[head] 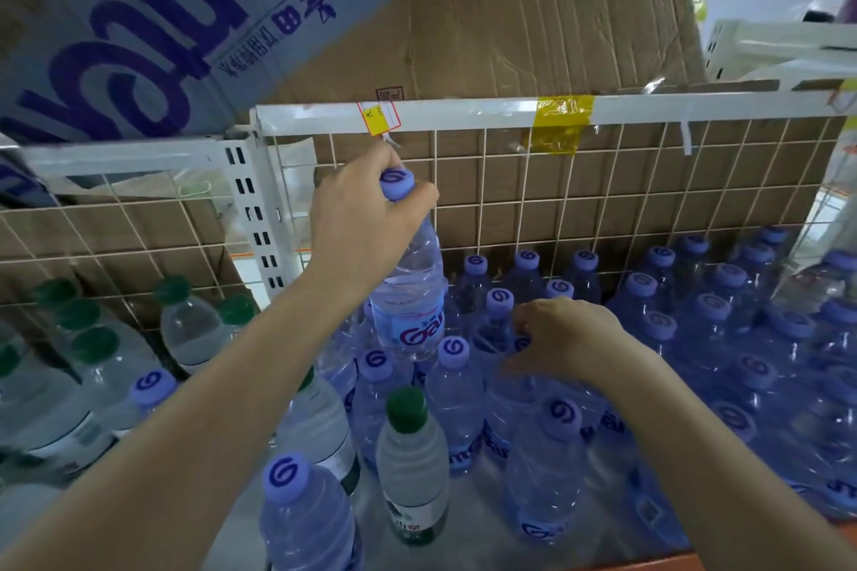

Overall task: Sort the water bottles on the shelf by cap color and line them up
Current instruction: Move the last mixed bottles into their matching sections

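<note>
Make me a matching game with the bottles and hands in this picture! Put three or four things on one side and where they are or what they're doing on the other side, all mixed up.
Things:
1. left hand
2. right hand
3. green-capped bottle
4. yellow tape

Places or states:
A. stuck on the white shelf rail
B. standing near the front among purple-capped bottles
C. holding a purple-capped bottle up in the air by its neck
D. reaching down onto the purple-capped bottles on the shelf

Pairs: 1-C, 2-D, 3-B, 4-A
</note>
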`<action>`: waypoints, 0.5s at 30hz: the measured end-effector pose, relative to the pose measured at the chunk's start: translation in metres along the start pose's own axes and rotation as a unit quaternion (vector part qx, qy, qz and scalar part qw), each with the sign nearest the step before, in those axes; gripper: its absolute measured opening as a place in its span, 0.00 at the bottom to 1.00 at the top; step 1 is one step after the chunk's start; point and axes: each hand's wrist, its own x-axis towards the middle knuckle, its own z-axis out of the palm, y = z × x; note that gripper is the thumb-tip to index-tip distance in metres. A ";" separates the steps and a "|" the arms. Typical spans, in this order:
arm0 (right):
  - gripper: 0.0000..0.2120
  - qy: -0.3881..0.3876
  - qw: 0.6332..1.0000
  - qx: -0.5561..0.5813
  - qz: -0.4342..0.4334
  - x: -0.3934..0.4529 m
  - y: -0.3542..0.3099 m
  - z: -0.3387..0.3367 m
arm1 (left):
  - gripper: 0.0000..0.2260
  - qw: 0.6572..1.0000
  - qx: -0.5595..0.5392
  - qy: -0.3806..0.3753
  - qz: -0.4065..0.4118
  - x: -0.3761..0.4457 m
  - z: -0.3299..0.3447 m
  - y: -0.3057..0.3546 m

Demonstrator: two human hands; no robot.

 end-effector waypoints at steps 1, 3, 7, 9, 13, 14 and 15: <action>0.18 0.004 1.000 -0.001 0.003 0.000 -0.001 -0.001 | 0.09 1.000 -0.001 -0.002 -0.001 -0.001 -0.001 0.000; 0.19 0.038 0.999 0.011 0.003 0.000 -0.004 0.000 | 0.09 1.000 -0.006 0.001 -0.001 -0.002 -0.003 -0.001; 0.17 0.098 0.992 0.076 -0.039 0.001 -0.013 -0.003 | 0.08 0.999 -0.041 0.028 -0.002 -0.001 -0.014 0.003; 0.16 0.091 0.987 0.108 -0.073 0.001 -0.019 -0.003 | 0.07 0.998 -0.051 0.040 0.008 0.002 -0.021 0.008; 0.20 0.067 0.984 0.121 -0.113 0.005 -0.032 0.003 | 0.08 0.997 -0.053 0.064 0.007 0.007 -0.033 0.017; 0.21 0.067 0.984 0.118 -0.120 0.006 -0.035 0.006 | 0.08 0.996 -0.052 0.066 0.003 0.006 -0.035 0.019; 0.20 0.067 0.983 0.115 -0.123 0.006 -0.037 0.008 | 0.09 0.996 -0.051 0.066 0.001 0.006 -0.036 0.019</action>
